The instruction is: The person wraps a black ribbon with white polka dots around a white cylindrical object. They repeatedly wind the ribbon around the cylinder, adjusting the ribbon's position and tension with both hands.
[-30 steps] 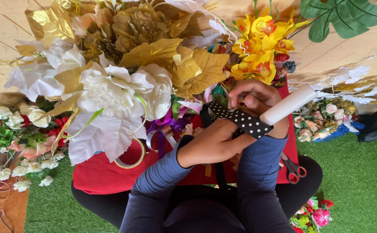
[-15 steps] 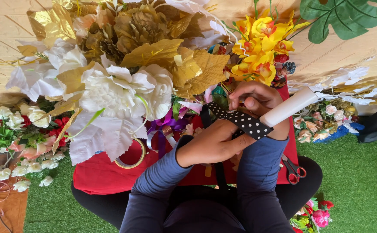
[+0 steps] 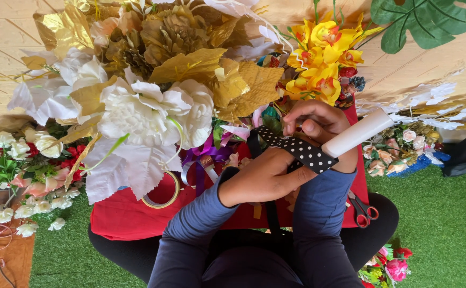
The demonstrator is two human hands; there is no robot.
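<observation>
Green artificial turf [image 3: 441,213] underfoot, pale wooden planks [image 3: 9,32] beyond, a red cloth [image 3: 115,224] spread across the lap as a working surface. Propped on it, a large bouquet of artificial flowers: white blooms [image 3: 153,112] at 9 o'clock, gold leaves [image 3: 190,64] at 11, yellow orchids [image 3: 324,58] at 1.

At the centre, a black polka-dot ribbon [image 3: 297,152], stretched flat just below the flower heads, where the stems gather. Left hand [image 3: 267,178] closed over the ribbon's lower run, holding it taut. Right hand [image 3: 316,120] curled at 12 o'clock of the left, fingertips pinched on the ribbon's upper end. Jutting from under the right wrist towards 2 o'clock, a white cylinder [image 3: 358,133], perhaps a glue stick; cannot tell how it is held.

Judged from this: mid-wrap, binding ribbon laid on but not yet fastened. Calls for steady tension from both grips and a firm pinch at the crossing point, lest the band slacken.

Close by: red-handled scissors [image 3: 362,209] at 4 o'clock, a tape roll [image 3: 161,192] at 8, loops of purple ribbon [image 3: 206,157] at 9.
</observation>
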